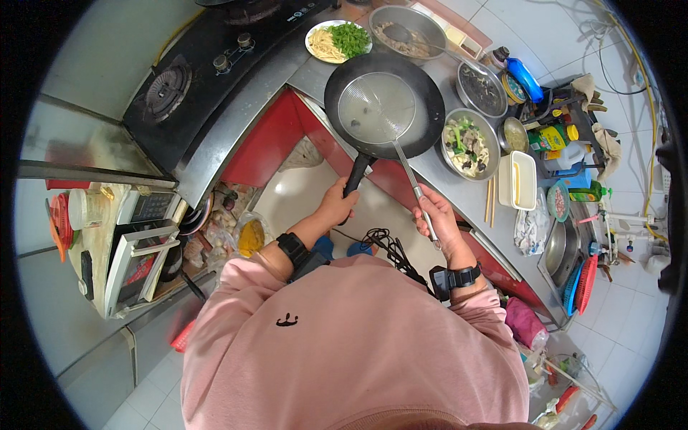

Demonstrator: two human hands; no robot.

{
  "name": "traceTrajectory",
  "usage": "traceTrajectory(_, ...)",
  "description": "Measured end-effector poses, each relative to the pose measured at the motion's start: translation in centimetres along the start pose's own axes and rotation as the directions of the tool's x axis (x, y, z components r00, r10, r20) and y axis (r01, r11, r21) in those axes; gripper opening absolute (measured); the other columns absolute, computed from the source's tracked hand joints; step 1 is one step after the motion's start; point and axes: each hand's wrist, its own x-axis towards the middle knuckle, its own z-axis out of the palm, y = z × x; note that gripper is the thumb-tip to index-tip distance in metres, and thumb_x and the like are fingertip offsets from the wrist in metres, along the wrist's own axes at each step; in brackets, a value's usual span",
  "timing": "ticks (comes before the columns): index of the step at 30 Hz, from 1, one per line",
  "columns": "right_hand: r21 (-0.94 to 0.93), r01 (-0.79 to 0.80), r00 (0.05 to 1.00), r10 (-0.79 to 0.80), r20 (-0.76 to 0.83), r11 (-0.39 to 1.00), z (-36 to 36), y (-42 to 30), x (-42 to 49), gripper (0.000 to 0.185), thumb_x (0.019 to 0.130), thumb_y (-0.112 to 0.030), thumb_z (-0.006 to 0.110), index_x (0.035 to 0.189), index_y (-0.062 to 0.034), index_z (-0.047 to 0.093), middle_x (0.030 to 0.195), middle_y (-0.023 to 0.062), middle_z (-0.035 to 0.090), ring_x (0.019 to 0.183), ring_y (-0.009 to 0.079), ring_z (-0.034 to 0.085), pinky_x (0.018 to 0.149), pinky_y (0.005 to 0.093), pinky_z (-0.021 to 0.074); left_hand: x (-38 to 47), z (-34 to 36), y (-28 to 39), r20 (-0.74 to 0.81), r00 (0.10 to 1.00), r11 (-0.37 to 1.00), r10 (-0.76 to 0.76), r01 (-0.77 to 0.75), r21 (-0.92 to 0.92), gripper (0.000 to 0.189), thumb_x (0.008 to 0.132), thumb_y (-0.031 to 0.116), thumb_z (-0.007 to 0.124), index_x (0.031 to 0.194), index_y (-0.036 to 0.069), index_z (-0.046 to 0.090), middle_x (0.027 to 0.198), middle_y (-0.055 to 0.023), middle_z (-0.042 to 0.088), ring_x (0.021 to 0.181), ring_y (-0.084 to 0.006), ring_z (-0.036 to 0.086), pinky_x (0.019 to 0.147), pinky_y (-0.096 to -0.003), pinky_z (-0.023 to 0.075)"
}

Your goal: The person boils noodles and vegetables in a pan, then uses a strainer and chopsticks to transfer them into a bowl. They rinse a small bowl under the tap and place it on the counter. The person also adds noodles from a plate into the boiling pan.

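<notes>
My left hand grips the black handle of a dark wok, which is over the counter edge. Cloudy liquid shows in the wok. With my right hand I hold the metal handle of a round wire-mesh strainer. Its mesh lies inside the wok, over or in the liquid; which one I cannot tell. A few small dark bits show through it. Just right of the wok stands a steel bowl with cooked greens, pale slices and dark pieces.
A gas stove is at upper left. Behind the wok are a plate of shredded food and greens and a steel basin with a ladle. Chopsticks, a white container and a sink line the right. Cables hang below.
</notes>
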Motion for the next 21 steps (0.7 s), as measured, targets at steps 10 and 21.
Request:
traceTrajectory(10,-0.216,0.229,0.941,-0.273,-0.199,0.949,-1.2,-1.3,-5.3,0.049,0.094,-0.011,0.052,0.14,-0.008,0.037,0.069,0.0021,0.053,0.044,0.0076,0.044,0.037,0.0215,0.0361,-0.1,-0.1,0.2,-0.002,1.0,1.0,0.0,0.0,0.017,0.041,0.088,0.015,0.056,0.125,0.002,0.046,0.077,-0.0058,0.055,0.051,-0.0131,0.056,0.047,-0.0282,0.0454)
traceTrajectory(21,-0.974,0.146,0.478,-0.874,-0.083,0.172,-6.0,0.6,-11.2,0.046,0.085,-0.004,0.061,0.13,0.0003,0.049,0.103,0.0214,0.065,0.091,0.0333,0.065,0.081,0.0373,0.05,-0.2,0.1,0.5,0.016,1.0,1.0,0.003,-0.003,0.0,0.04,0.088,0.015,0.054,0.124,0.002,0.045,0.076,-0.003,0.053,0.051,-0.0113,0.052,0.048,-0.0246,0.0426)
